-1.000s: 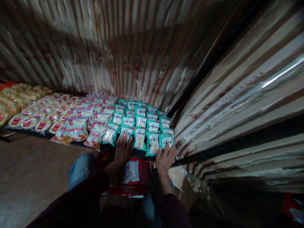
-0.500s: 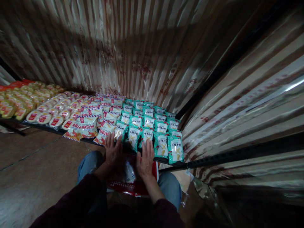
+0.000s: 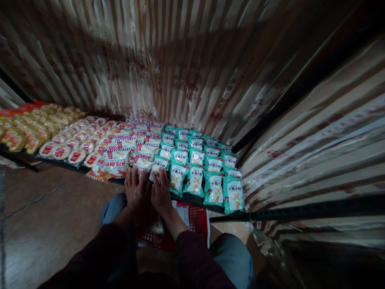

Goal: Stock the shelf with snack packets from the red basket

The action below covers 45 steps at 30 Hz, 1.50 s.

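Observation:
My left hand [image 3: 136, 188] and my right hand [image 3: 161, 190] lie side by side, fingers stretched out flat, at the front edge of a low dark shelf [image 3: 195, 199]. Their fingertips touch a red-and-white snack packet [image 3: 141, 163] and a teal snack packet [image 3: 159, 163] in the front row. Rows of teal packets [image 3: 214, 192] fill the shelf to the right of my hands. Red-and-white packets [image 3: 108, 168] lie to the left. A red bag [image 3: 192, 218] rests on my lap below the shelf edge.
Round pale packets [image 3: 61, 151] and yellow packets [image 3: 18, 138] continue along the shelf to the far left. Shiny striped foil sheeting [image 3: 180, 60] covers the back wall and the right side [image 3: 315, 140]. Brown floor [image 3: 45, 224] lies at the left.
Both hands have slid left along the front row of packets and come together; the right hand left the teal packets at the right end. The view has shifted left too.

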Available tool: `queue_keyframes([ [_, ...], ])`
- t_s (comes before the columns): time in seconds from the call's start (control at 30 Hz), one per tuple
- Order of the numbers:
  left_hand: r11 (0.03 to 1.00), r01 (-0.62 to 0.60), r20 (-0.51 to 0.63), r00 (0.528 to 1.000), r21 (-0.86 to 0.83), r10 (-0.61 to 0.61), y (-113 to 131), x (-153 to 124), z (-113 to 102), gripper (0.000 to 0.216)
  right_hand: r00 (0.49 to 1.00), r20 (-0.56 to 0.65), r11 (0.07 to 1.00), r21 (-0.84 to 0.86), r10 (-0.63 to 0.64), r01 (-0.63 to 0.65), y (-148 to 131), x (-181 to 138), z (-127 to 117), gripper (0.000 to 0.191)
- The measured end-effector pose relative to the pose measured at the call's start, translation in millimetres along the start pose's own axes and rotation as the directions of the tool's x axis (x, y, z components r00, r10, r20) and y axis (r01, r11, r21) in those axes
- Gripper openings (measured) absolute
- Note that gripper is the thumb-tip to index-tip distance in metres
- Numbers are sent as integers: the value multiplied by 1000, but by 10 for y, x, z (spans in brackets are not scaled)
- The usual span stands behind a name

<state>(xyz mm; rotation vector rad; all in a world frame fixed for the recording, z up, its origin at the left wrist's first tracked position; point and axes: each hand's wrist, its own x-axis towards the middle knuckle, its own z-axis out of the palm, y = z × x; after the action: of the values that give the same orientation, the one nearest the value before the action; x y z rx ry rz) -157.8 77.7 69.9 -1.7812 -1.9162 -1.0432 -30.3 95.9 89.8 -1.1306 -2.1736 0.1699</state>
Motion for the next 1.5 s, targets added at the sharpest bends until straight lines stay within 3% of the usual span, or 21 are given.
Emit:
queue_keyframes([
  [0.2,1000,21,5,1000,-20,-20,-132,8,41,50,1000,-9,1000,-4,-19,19,-30,36,-14,48],
  [0.57,985,101,-169,978,-138,-124,-69,207,128,53,999,-6,999,-36,-39,38,13,-29,18,55],
  [0.87,992,69,-35,997,-108,-73,-32,95,157,52,1000,25,1000,3,-1,1,51,2,34,49],
  [1.23,991,79,-106,990,-111,-91,-8,117,203,54,997,68,997,-65,33,-29,-3,-2,-6,48],
  [1.33,989,66,-92,993,-134,-78,1,85,216,55,999,39,998,-60,22,-20,-37,34,5,48],
  [1.5,944,52,-101,991,-325,-90,-65,56,251,56,995,-79,997,-55,-57,53,-134,171,125,40],
])
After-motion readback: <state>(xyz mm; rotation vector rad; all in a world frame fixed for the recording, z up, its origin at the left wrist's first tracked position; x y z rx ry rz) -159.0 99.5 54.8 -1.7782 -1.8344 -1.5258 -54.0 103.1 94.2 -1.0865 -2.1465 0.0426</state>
